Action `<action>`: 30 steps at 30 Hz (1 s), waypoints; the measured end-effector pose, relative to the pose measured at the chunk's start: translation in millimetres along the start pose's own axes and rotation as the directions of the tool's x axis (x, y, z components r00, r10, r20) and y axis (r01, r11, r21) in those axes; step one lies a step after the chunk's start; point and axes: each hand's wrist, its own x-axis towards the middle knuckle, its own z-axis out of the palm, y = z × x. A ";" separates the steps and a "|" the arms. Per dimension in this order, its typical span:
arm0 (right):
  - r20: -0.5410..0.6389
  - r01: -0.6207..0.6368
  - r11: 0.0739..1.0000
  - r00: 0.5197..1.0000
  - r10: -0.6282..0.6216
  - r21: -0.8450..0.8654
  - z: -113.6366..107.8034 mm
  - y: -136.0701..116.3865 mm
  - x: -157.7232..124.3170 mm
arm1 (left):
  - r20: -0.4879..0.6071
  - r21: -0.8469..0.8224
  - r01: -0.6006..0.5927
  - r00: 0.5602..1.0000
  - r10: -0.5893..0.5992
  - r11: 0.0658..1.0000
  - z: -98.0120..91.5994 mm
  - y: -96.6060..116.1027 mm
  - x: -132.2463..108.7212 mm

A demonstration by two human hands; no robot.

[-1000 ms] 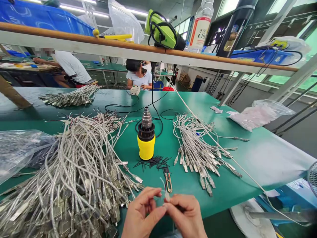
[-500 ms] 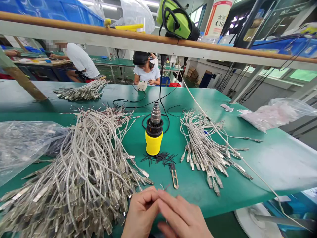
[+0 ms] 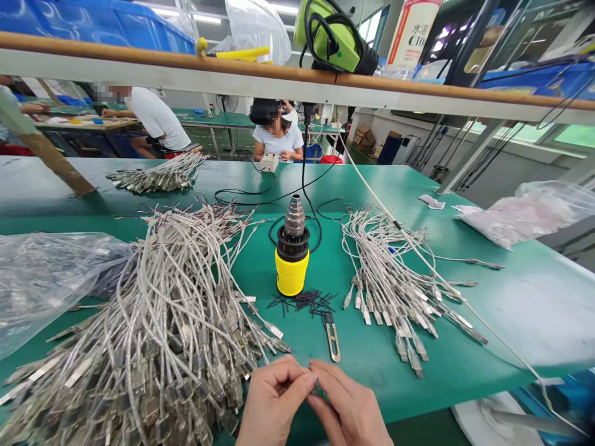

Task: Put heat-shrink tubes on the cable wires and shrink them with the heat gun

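Observation:
My left hand (image 3: 279, 396) and my right hand (image 3: 348, 406) meet at the table's front edge, fingertips pinched close together. Whatever they hold is too small and too covered by the fingers to name. Just beyond them lie thread snips (image 3: 333, 339) with a metal handle and a scatter of short black tubing pieces (image 3: 307, 301). Behind these a yellow and black hot air gun (image 3: 292, 266) stands upright, nozzle up. A large heap of USB cables (image 3: 176, 322) spreads left of my hands, and a smaller bundle of USB cables (image 3: 395, 279) lies to the right.
A clear plastic bag (image 3: 51, 279) lies at the left edge, another bag (image 3: 525, 214) at the right. A white cord (image 3: 465, 303) slants across the right side. Overhead runs a shelf (image 3: 223, 80). Farther back are more cables (image 3: 160, 173) and a seated person (image 3: 279, 139).
My right hand's fingers have shifted slightly and now bend down against the left fingertips. Thin wire ends seen above the fingers earlier no longer show. The whole view has tilted a little.

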 end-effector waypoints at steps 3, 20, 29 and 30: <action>0.009 -0.112 0.961 0.994 0.113 0.254 10.6 7.1 -3.1 | 0.003 0.022 0.022 1.000 -0.022 1.000 2.0 0.4 5.0; 0.050 -0.554 0.549 0.731 0.681 0.626 20.0 13.1 -15.2 | -0.129 0.888 0.070 0.987 0.100 0.454 -5.4 -4.1 96.0; -0.082 -0.438 0.666 0.797 0.598 0.604 16.5 10.4 -24.3 | -0.250 0.959 0.235 0.965 0.077 0.161 8.8 -26.3 119.9; -0.096 -0.429 0.676 0.800 0.593 0.600 15.9 10.1 -24.7 | -0.255 0.959 0.242 0.964 0.072 0.148 7.6 -26.6 122.5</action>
